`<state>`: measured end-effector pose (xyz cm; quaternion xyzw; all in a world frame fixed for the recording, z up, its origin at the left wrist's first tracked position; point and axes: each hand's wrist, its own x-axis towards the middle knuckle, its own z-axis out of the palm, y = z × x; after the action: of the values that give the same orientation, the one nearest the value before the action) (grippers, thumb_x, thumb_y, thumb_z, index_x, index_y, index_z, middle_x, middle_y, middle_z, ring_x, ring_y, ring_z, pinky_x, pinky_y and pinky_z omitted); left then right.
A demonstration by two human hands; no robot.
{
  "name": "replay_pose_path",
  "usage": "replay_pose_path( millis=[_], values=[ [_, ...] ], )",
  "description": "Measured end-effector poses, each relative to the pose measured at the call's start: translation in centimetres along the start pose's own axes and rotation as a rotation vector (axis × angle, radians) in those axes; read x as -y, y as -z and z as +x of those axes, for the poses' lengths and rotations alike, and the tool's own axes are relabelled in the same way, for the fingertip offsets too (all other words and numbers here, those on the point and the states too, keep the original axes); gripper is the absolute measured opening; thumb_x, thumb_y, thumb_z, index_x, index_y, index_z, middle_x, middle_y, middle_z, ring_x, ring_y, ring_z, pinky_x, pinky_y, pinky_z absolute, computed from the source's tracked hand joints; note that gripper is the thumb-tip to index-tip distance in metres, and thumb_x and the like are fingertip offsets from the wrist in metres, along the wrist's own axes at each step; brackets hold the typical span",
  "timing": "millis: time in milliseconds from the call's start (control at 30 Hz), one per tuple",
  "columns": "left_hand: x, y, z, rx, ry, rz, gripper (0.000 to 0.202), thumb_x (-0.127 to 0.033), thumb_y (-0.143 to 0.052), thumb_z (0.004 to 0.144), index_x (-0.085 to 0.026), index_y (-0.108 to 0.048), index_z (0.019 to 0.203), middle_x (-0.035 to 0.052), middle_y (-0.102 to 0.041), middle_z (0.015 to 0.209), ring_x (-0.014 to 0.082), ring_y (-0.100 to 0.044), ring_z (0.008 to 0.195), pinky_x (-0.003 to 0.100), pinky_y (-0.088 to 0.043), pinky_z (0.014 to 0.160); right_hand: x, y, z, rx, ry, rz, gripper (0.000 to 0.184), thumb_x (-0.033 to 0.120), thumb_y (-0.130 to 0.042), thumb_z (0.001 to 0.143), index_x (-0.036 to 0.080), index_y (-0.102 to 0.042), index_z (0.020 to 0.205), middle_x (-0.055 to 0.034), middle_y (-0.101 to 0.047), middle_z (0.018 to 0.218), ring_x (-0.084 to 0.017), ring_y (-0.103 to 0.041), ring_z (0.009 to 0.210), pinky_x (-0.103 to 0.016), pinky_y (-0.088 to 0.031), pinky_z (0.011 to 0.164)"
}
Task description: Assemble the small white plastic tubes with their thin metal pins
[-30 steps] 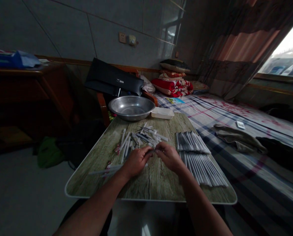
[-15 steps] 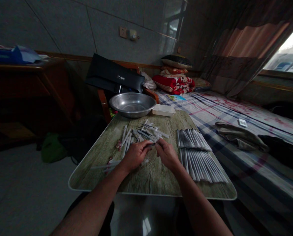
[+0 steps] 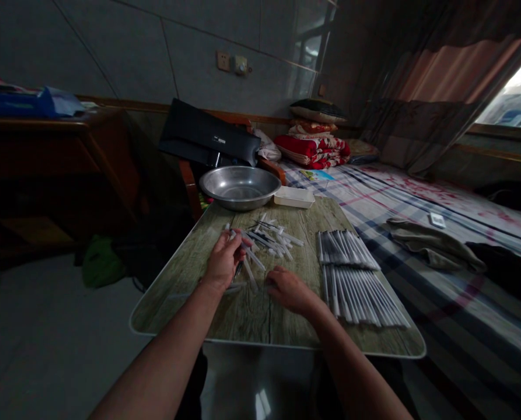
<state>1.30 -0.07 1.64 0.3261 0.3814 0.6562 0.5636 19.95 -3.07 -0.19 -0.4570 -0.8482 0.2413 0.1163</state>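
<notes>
My left hand (image 3: 225, 259) is closed over the left part of a loose pile, with a slim translucent pen barrel (image 3: 254, 256) slanting out from its fingers toward the lower right. More barrels and a dark thin piece show beneath that hand. To the right, my right hand (image 3: 289, 289) is low over the tabletop, fingers curled together; whatever they pinch is hidden. Behind both hands lie scattered white pen barrels (image 3: 282, 236) mixed with thin black pieces (image 3: 262, 236). Two neat rows of pens, the far row (image 3: 345, 248) and the near row (image 3: 363, 294), lie right of my right hand.
A wide metal basin (image 3: 240, 201) and a shallow white tray (image 3: 294, 197) stand at the far end of the wood-patterned table (image 3: 247, 321). A bed (image 3: 374, 192) borders its right side, with folded bedding (image 3: 313, 149) beyond. A wooden desk (image 3: 32, 151) stands left.
My hands were together at the middle of the table; now they are apart. The left has moved left onto the barrels, and the right has come slightly nearer to me.
</notes>
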Motion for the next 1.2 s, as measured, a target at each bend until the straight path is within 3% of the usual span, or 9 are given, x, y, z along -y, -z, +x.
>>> replay_pose_path(
  millis=[200, 300, 567, 900, 1100, 1200],
  values=[
    [-0.2, -0.3, -0.1, 0.01, 0.06, -0.044, 0.034, -0.034, -0.074, 0.068, -0.017, -0.056, 0.092, 0.0012, -0.069, 0.074, 0.0057, -0.056, 0.052, 0.015, -0.046, 0.05, -0.8, 2.2, -0.8, -0.071, -0.042, 0.587, 0.009, 0.02, -0.041, 0.088, 0.018, -0.049, 0.091, 0.0015, -0.059, 0.067, -0.009, -0.053, 0.053, -0.02, -0.04, 0.052],
    [-0.3, -0.6, -0.2, 0.002, 0.05, -0.04, 0.032, -0.035, -0.075, 0.068, -0.017, -0.056, 0.087, 0.0013, -0.069, 0.074, 0.006, -0.057, 0.053, 0.016, -0.048, 0.052, -0.1, 2.5, -0.9, -0.152, -0.049, 0.701, 0.012, 0.029, -0.04, 0.09, 0.019, -0.047, 0.088, 0.0048, -0.052, 0.06, -0.007, -0.046, 0.047, -0.019, -0.037, 0.047],
    [0.1, -1.0, -0.4, -0.004, 0.043, -0.024, 0.034, -0.035, -0.076, 0.067, -0.018, -0.054, 0.086, -0.0007, -0.067, 0.074, 0.0067, -0.059, 0.054, 0.017, -0.049, 0.053, 0.5, 2.3, -0.9, -0.247, -0.062, 0.735, 0.016, 0.033, -0.044, 0.087, 0.019, -0.052, 0.088, 0.0071, -0.041, 0.055, -0.007, -0.037, 0.045, -0.019, -0.031, 0.043],
    [0.2, -1.0, -0.4, 0.048, 0.026, -0.001, 0.033, -0.034, -0.076, 0.067, -0.018, -0.054, 0.086, -0.0001, -0.069, 0.076, 0.0055, -0.058, 0.053, 0.017, -0.049, 0.054, -0.2, 1.9, -0.6, -0.285, -0.067, 0.694, 0.019, 0.031, -0.045, 0.087, 0.018, -0.056, 0.095, 0.0064, -0.043, 0.057, -0.008, -0.041, 0.047, -0.019, -0.034, 0.047],
    [0.5, -0.8, -0.5, 0.178, 0.143, 0.114, 0.032, -0.039, -0.077, 0.067, -0.014, -0.064, 0.084, 0.0057, -0.072, 0.082, 0.0134, -0.066, 0.064, 0.018, -0.047, 0.049, 0.0, 2.5, -0.7, -0.286, -0.084, 0.555, 0.016, 0.027, -0.049, 0.084, 0.017, -0.057, 0.094, 0.0048, -0.05, 0.06, -0.009, -0.049, 0.053, -0.02, -0.038, 0.052],
    [0.5, -1.0, -0.7, 0.165, 0.164, 0.131, 0.031, -0.04, -0.077, 0.067, -0.014, -0.065, 0.081, 0.0061, -0.073, 0.082, 0.015, -0.068, 0.066, 0.02, -0.05, 0.053, 0.1, 2.5, -0.7, -0.284, -0.095, 0.53, 0.015, 0.028, -0.048, 0.086, 0.017, -0.057, 0.087, 0.0045, -0.049, 0.059, -0.009, -0.048, 0.052, -0.02, -0.037, 0.052]
  ],
)
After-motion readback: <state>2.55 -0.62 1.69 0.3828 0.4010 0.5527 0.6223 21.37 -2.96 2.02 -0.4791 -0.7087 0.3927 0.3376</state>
